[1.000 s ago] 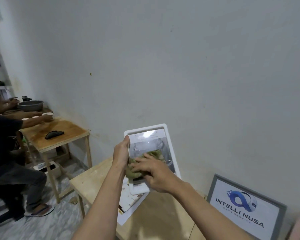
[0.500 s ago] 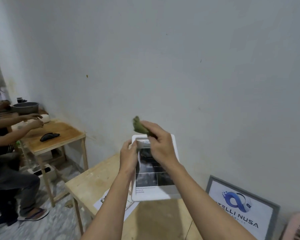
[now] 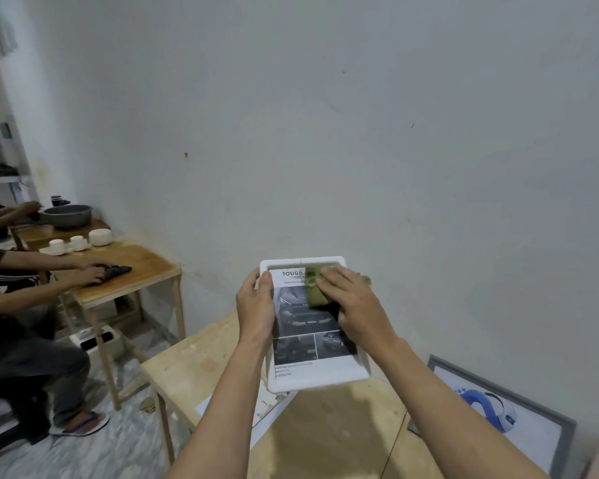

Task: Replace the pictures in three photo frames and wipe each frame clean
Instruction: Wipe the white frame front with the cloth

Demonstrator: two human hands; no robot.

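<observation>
Two hands, left hand (image 3: 256, 307) gripping one white frame (image 3: 312, 382), right hand (image 3: 351, 302) pressing one green cloth (image 3: 314, 288)

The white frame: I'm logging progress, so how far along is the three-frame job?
Done, it seems: the white frame already holds a car printout. In hand: the left hand holds its edge while the right hand presses a green cloth on the glass. Left: a grey frame leans against the wall; no third in view.

The frame (image 3: 313, 382) is white, its picture (image 3: 308, 335) black and grey with dark lettering. The cloth (image 3: 314, 288) is olive green. The table (image 3: 325, 440) is pale wood. By its right edge, a grey frame (image 3: 564, 444) shows a blue logo.
</observation>
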